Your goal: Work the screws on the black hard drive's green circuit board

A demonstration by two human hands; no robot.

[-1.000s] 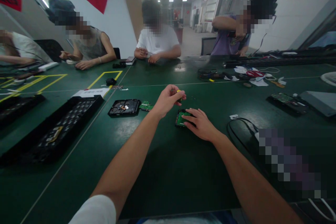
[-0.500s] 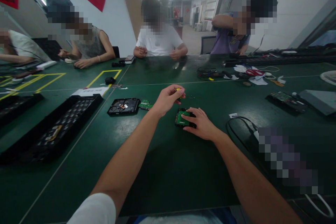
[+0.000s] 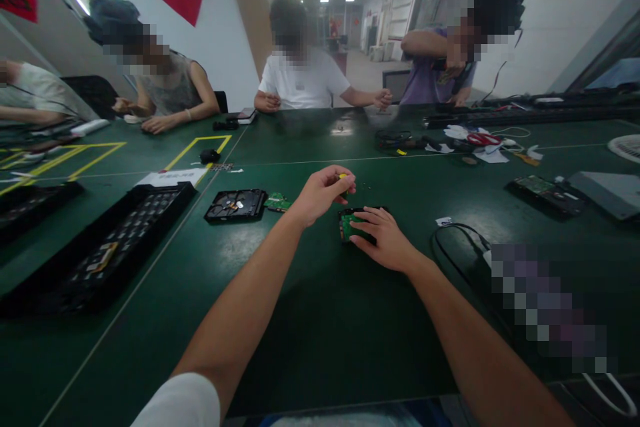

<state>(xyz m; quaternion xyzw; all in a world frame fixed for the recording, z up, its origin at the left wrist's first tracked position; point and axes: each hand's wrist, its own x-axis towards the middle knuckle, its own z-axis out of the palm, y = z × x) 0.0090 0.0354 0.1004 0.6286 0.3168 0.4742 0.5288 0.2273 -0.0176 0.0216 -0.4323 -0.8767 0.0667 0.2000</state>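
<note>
My left hand point(image 3: 327, 190) is closed around a small screwdriver point(image 3: 343, 177); its yellow handle end shows above the fingers, the rest mostly hidden. It hovers just above and left of a hard drive point(image 3: 346, 225), which lies on the table with its green circuit board facing up. My right hand point(image 3: 383, 237) grips that drive from the right, fingers spread over the top and thumb towards the near side, covering much of it. Left of my hands lie another hard drive point(image 3: 235, 205), black side up, and a loose green circuit board point(image 3: 277, 201).
Long black trays point(image 3: 125, 250) stand on the left. A bare drive point(image 3: 545, 195), a grey box point(image 3: 607, 193) and a black cable point(image 3: 450, 267) lie on the right. Scissors with red handles point(image 3: 483, 139) sit among scraps farther back. Several people sit across the green table point(image 3: 320, 347).
The drive and my right hand have shifted slightly right, and the drive has turned a little. My left hand has dipped slightly. The co-worker opposite has stretched out an arm.
</note>
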